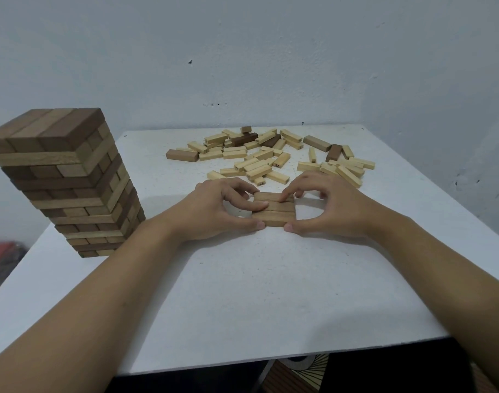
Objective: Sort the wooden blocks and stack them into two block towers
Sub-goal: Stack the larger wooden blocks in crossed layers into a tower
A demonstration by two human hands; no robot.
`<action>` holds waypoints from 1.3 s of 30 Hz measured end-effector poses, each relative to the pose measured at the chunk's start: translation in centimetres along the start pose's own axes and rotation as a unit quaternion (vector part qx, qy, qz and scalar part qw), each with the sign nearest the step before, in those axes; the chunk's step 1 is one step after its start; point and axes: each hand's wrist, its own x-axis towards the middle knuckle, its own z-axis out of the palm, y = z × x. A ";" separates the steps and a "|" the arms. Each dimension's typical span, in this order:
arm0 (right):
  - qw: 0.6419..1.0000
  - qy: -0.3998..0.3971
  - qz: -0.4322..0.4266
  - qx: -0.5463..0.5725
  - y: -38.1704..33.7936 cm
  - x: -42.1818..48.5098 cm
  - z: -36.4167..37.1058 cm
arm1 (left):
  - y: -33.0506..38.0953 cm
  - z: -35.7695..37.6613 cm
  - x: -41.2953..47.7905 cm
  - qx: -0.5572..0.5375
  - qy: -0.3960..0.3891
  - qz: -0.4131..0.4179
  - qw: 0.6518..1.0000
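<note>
The layer of three brown wooden blocks (pixel 279 214) lies flat near the middle of the white bench (pixel 242 293). Its bars lie side by side, long sides touching. It looks like the base of the second tower. To set it well, I judge, squeeze the three evenly from front and back so no gap shows. Then square the ends flush and hold the layer down so it cannot skid on the smooth top. A crooked base would tilt every course above it.

The left hand (pixel 214 211) has its grip closed on the layer, thumb against the near edge and forefinger laid on the middle bar. The right hand (pixel 333 208) pinches it likewise, thumb at the near edge and forefinger on the far bar. The bars are matt, grained and equal in length.

Just beyond lies a scattered pile of pale wooden blocks (pixel 259 163) with a few dark ones among them. Well apart, at the bench's left edge, stands a tall tower of brown wooden blocks (pixel 69 180) in crosswise layers.
</note>
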 end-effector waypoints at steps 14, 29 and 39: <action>1.000 0.002 0.000 0.004 0.0 -0.1 0.0 | 0.0 0.0 0.0 -0.002 -0.004 -0.005 1.000; 1.000 -0.003 -0.001 0.003 0.0 0.0 0.0 | -0.2 0.1 -0.1 -0.016 0.005 0.007 1.000; 1.000 -0.002 0.002 0.002 -0.1 0.0 -0.1 | -0.1 -0.1 -0.1 -0.005 -0.004 -0.002 1.000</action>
